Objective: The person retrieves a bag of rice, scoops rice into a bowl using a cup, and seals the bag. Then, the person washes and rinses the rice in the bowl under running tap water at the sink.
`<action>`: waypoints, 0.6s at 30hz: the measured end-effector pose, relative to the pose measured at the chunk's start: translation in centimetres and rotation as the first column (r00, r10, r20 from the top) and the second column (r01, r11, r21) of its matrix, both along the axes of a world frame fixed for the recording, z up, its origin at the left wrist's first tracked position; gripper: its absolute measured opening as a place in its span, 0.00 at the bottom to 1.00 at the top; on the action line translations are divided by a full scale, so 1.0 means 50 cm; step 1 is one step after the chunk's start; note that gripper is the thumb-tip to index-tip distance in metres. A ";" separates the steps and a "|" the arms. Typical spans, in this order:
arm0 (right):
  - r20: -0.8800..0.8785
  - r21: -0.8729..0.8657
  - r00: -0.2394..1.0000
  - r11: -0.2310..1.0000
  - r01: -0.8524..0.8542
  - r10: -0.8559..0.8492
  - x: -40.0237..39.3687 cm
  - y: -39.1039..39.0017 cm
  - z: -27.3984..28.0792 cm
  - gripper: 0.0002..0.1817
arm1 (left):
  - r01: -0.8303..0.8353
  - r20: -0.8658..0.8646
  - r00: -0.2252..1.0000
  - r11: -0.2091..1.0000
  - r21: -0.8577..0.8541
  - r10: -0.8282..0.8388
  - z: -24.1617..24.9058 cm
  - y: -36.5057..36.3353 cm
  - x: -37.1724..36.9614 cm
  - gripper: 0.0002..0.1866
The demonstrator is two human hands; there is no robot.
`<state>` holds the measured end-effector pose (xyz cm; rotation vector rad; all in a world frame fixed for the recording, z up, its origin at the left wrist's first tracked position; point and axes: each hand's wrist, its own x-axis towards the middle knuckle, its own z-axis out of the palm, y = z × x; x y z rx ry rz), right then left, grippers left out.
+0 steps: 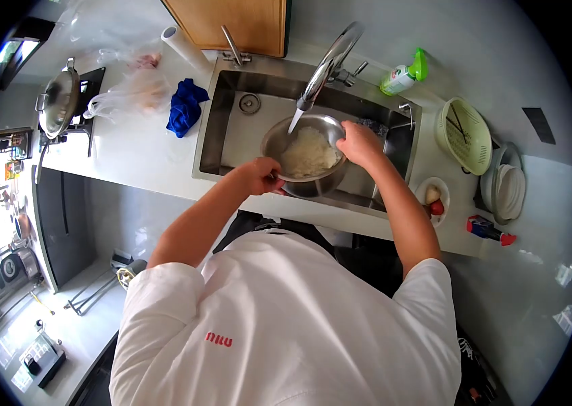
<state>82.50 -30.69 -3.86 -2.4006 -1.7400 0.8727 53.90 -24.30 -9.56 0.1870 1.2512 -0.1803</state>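
A metal bowl [274, 139] is held up over the sink [232, 145], with a pale, lumpy, grainy mass [310, 152] inside that looks like rice or flour. Water runs from the curved faucet [330, 57] into the bowl's left part. My left hand [266, 176] grips the near left rim, its fingers partly under the bowl. On the right rim, my right hand [359, 143] is closed, thumb on top and the other fingers mostly hidden.
A blue cloth [186, 107] and plastic bags [134, 91] lie left of the sink, near a lidded pan [60, 101]. To the right are a green spray bottle [404, 73], a green colander [463, 135], a small dish [433, 184] with vegetables, and a red-capped bottle [489, 230].
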 end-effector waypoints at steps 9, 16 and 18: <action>-0.252 0.059 0.965 0.995 0.085 -0.068 -0.021 -0.048 -0.058 0.27 | 0.223 -0.143 0.970 0.954 0.200 -0.197 0.100 0.016 -0.012 0.13; -0.282 -0.024 0.959 0.999 0.026 -0.032 -0.039 -0.008 -0.016 0.27 | 0.183 -0.138 0.977 0.975 0.124 -0.166 0.154 0.037 -0.044 0.14; -0.264 -0.014 0.964 1.000 0.003 -0.007 -0.039 -0.007 -0.022 0.27 | 0.171 -0.153 0.976 0.982 0.086 -0.156 0.153 0.037 -0.038 0.14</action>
